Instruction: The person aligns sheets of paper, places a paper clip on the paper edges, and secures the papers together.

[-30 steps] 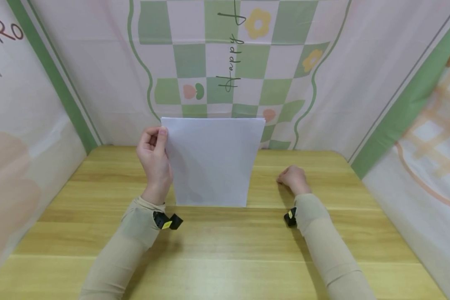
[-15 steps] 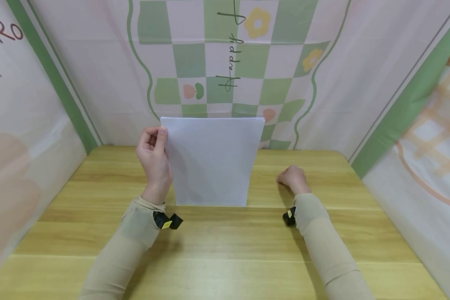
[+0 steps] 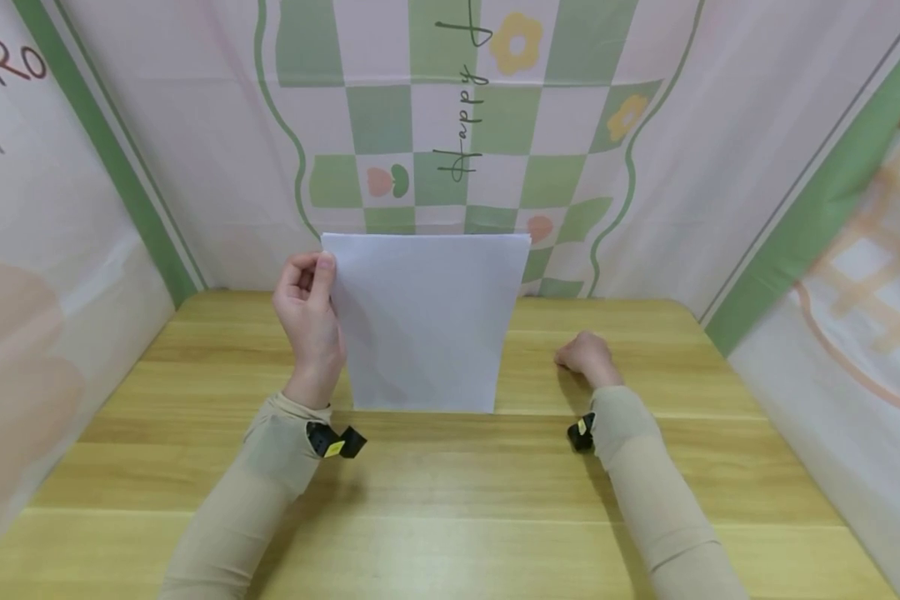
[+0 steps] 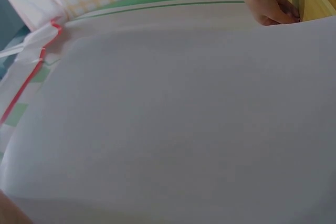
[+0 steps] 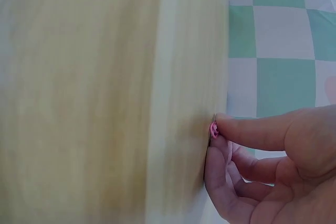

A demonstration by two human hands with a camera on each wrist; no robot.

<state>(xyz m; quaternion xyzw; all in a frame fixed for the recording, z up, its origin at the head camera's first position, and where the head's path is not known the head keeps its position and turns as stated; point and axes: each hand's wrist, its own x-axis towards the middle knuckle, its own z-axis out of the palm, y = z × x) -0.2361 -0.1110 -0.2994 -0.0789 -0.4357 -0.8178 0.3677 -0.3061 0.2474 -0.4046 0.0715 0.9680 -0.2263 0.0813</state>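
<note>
Paper point(image 3: 426, 325) pinched by left fingers point(image 3: 321, 283), pink item point(image 5: 213, 130) by right fingers point(image 5: 257, 134) — backdrop point(image 3: 435, 117) reading "Happy", "Ro"

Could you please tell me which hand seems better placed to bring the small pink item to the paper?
Probably the right hand: it pinches the small pink item, and the paper is to its left. The left hand is occupied, pinching the paper's edge.

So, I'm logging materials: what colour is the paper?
White; the paper shows best in the head view.
</note>
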